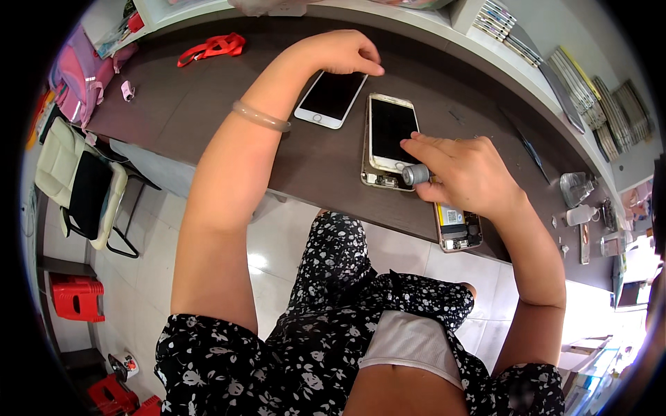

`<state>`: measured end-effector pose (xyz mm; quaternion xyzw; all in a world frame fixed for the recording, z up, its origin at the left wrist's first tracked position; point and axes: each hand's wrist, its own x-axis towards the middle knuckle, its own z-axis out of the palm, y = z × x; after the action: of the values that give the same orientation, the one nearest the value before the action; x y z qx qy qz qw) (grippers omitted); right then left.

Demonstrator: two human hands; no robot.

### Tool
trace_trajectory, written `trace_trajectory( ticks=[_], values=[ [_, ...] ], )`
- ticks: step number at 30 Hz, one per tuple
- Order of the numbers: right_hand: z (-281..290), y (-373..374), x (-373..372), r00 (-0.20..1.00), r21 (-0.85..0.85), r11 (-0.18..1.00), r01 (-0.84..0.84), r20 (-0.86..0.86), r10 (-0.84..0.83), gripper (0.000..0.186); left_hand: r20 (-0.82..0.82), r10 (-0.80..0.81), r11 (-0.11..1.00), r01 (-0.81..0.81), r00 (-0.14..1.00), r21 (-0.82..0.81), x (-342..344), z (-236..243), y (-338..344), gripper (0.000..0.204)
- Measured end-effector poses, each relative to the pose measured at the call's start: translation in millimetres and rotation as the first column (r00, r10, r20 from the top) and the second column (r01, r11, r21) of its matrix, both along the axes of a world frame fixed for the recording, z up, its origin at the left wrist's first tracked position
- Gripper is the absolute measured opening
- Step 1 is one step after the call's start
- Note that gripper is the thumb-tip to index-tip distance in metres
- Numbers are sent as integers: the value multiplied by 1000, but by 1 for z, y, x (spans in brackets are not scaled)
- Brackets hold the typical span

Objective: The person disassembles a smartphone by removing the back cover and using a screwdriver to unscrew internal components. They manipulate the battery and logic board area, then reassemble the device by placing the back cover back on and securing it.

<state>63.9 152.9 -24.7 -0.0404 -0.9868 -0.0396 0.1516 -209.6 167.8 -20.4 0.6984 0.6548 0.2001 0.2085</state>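
My left hand (352, 55) is bent with curled fingers at the top end of a white phone (330, 100); what they hold, if anything, is hidden. My right hand (460, 170) grips a small grey cylindrical object (416, 174) at the lower end of another phone, whose screen panel (391, 125) rests over its opened body (381, 178), exposed inner parts showing at the bottom. Partly under that hand, near the desk's front edge, lies an opened phone body (458, 232) with a battery visible.
Red strap (211, 48) at back left, tweezers (530, 149) on the right beside a glass container (577, 188) and white bottle (581, 215). Shelves with stacked thin items (581, 87) border the dark desk (152, 104). A cream chair (62, 173) stands left.
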Motion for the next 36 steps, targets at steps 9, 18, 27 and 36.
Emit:
trace_trajectory(
  ticks=[9,18,27,36],
  values=[
    [11,24,-1,892,74,996,39,-451,-1,41,660,-413,805,590,628,-58,5,-5,-7,51],
    [25,46,3,728,-162,960,229,-627,-279,24,473,-383,915,395,794,79,31,-3,-4,23],
    [36,45,52,798,-274,958,88,-556,-233,22,209,-374,923,343,903,173,78,2,-31,31],
    [28,44,53,860,-343,939,2,-479,-177,23,34,-438,855,405,898,323,102,-7,-36,39]
  ],
)
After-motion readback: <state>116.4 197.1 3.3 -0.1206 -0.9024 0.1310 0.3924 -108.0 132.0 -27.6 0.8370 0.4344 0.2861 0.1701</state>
